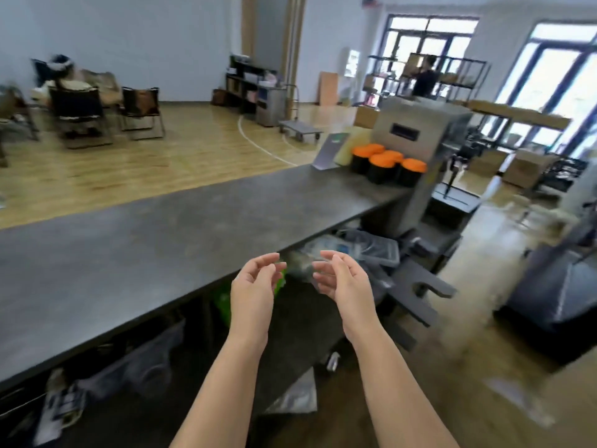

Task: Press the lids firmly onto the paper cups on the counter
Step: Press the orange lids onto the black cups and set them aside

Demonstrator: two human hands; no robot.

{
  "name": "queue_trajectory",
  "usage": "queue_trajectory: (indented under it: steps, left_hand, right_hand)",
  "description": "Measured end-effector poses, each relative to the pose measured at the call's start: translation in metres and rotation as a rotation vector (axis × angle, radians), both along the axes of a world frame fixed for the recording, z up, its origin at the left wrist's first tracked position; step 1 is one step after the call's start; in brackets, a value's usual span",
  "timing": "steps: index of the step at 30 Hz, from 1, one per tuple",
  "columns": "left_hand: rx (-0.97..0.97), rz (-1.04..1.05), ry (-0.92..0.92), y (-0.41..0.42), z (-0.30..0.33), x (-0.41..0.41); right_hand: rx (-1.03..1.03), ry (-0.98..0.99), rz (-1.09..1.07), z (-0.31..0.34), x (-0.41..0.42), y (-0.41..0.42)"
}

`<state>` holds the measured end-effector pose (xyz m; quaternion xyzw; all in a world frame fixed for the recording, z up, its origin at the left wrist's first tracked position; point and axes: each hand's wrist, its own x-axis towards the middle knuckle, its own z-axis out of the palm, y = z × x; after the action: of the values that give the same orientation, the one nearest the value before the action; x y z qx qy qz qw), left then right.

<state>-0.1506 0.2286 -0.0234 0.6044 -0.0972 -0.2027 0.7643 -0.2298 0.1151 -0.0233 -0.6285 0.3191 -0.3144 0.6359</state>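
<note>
At the far end of the counter [181, 227], toward 1 o'clock from both hands, stand four black cups [384, 168] with orange lids [382, 158], clustered tight and upright, just beside a steel machine [420, 150]. Left hand [253, 292] and right hand [344, 287] hover off the counter's near edge, palms facing each other, fingers loosely curled, holding nothing. Right hand is the nearer to the cups, by a little; both are well apart from them. Judgement: the reach must run forward and right along the counter, then press straight down the cups' vertical axis. Counter between hands and cups looks bare. Obstacles: the machine touching or nearly touching the cluster at 3 o'clock; a tilted card [329, 151] at 9 o'clock. Whether the lids are seated, cannot tell.
</note>
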Motion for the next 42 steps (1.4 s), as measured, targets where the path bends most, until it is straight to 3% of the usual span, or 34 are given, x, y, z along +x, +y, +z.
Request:
queue_trajectory:
  steps: [11,17,27,42]
  left_hand:
    - [0.039,-0.044,0.005,-0.163,-0.023,-0.013]
    - [-0.029,-0.100,0.076,-0.281,-0.028,0.023]
    - [0.026,-0.157,0.018,-0.454,-0.023,0.089]
    - [0.162,0.050,-0.052,-0.623,-0.010,0.163]
  right_hand:
    - [0.095,-0.029,-0.208,-0.038,-0.050,-0.137]
    - [0.105,-0.018,-0.268,-0.036,-0.018,-0.249]
    - [0.168,-0.050,-0.281,-0.024,0.034,-0.399]
    - [0.112,-0.017,0.009,-0.017,0.155,-0.581]
